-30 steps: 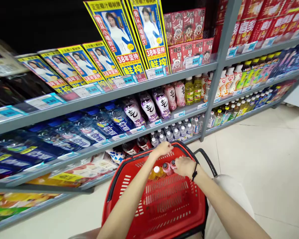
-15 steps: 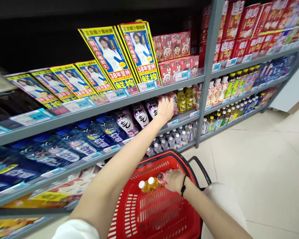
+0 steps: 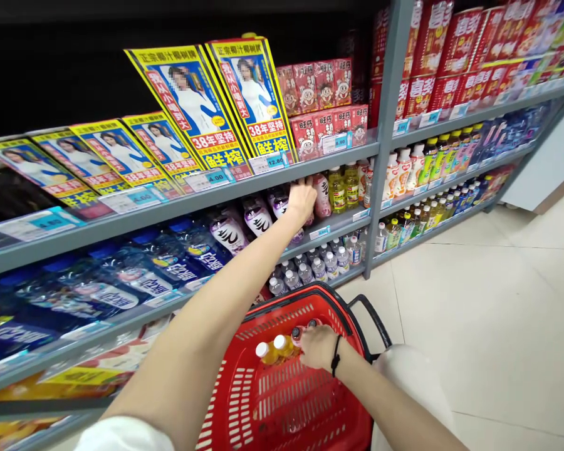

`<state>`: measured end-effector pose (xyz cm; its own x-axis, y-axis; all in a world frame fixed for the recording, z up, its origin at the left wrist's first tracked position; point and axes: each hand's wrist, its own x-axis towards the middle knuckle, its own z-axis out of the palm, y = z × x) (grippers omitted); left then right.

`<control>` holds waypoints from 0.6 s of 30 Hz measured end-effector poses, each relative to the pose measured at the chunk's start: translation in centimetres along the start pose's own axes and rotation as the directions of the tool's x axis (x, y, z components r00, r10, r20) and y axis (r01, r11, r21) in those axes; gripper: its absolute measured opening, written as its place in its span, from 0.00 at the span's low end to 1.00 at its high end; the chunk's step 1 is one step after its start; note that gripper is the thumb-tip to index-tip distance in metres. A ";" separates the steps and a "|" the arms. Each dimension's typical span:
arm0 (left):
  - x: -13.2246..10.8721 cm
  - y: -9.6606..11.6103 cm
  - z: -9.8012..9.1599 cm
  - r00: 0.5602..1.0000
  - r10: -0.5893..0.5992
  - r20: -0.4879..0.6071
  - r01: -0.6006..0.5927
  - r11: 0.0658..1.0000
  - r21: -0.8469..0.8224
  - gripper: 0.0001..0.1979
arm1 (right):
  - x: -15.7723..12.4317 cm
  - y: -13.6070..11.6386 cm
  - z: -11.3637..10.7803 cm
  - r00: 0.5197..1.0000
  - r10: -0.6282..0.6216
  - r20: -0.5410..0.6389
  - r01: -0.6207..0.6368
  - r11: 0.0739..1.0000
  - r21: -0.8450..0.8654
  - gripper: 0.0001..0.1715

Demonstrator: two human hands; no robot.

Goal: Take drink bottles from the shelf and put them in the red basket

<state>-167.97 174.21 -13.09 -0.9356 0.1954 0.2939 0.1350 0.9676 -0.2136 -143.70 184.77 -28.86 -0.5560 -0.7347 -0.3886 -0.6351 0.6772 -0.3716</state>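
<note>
A shelf (image 3: 258, 184) overhangs the left hand (image 3: 303, 199), a basket (image 3: 310, 393) surrounds the right hand (image 3: 318, 346), and neither grip shows clearly.

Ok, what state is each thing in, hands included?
Left hand: beside a pink bottle, grip unclear.
Right hand: in the basket, at the dark-capped bottles, grip unclear.
Pink bottle: standing.
Basket: open-topped, part filled.
Yellow bottles: in the basket, white caps on.
Dark-capped bottles: caps on.
Handle: jutting outside the basket.
Red cartons: stacked two high.
</note>
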 end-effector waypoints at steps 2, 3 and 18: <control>-1.2 0.4 -0.6 0.998 0.059 -0.001 -0.059 0.998 0.021 0.17 | -0.3 -0.1 -0.3 0.997 0.063 0.034 -0.063 0.998 -0.013 0.17; -1.9 0.6 -1.0 0.997 0.083 -0.005 -0.082 0.996 0.029 0.18 | -0.4 -0.2 -0.5 0.995 0.091 0.045 -0.090 0.996 -0.015 0.18; -23.6 -3.1 -14.0 0.951 0.051 -0.306 -0.186 0.882 -0.432 0.29 | 0.4 3.9 -5.7 0.968 0.072 -0.242 0.130 0.682 0.720 0.36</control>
<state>-141.72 168.86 -6.38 -0.7828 0.2842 0.5536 0.4345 0.8865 0.1592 -149.41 186.89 -25.67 -0.7135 -0.6720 -0.1984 -0.1194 0.3956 -0.9106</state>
